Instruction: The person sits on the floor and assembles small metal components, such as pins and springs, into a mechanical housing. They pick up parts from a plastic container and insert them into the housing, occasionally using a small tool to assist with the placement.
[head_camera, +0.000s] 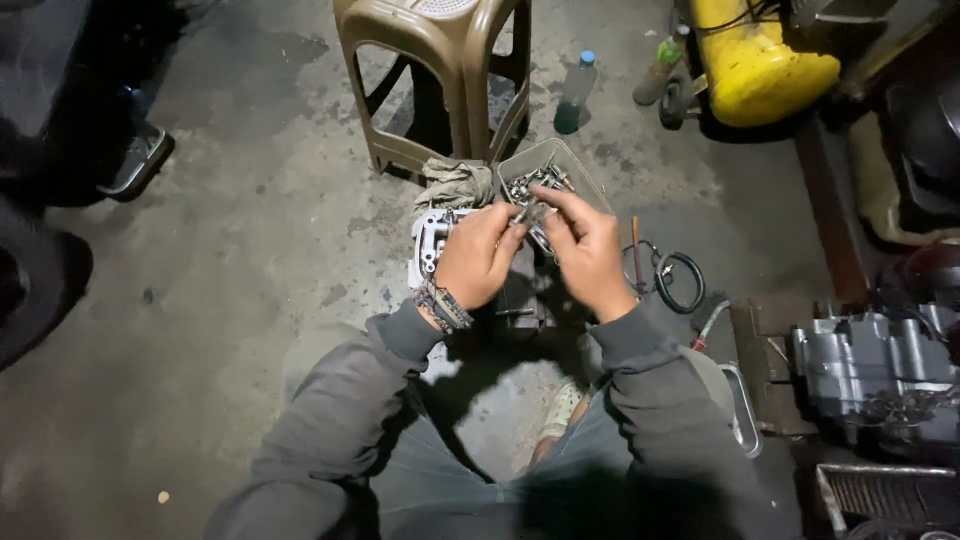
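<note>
Centrally, both hands, left (480, 255) and right (590, 255), pinch small metal part (527, 212) between fingertips, above engine casting (432, 240).

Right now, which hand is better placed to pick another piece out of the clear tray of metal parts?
Probably the right hand. Its fingers reach over the near edge of the clear tray, pinching a small metal part together with the left hand. The left hand sits further from the tray, over the grey engine part.
</note>
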